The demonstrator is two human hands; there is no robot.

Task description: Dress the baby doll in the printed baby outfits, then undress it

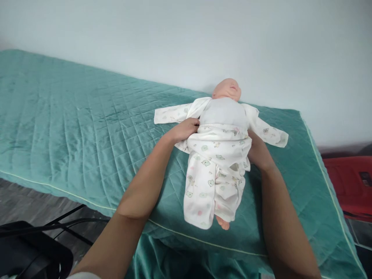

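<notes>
A baby doll (227, 88) lies on its back on a green quilted cover, its head toward the wall. It wears a white printed long-sleeved top, whose sleeves (172, 114) spread out to both sides, and white printed trousers (203, 186) pulled up over the belly. One bare foot (223, 222) pokes out of a trouser leg; the other foot is hidden. At the left of the waist, my left hand (187, 129) has its fingers closed on the trousers' edge. My right hand (257, 149) is against the opposite side of the waist, its fingers hidden behind the cloth.
The green quilted cover (72, 128) spreads over a long table against a pale wall (174, 42). A red plastic chair (345, 182) stands beyond the right edge. At the lower left are a black object (35, 252) and dark metal legs over grey flooring.
</notes>
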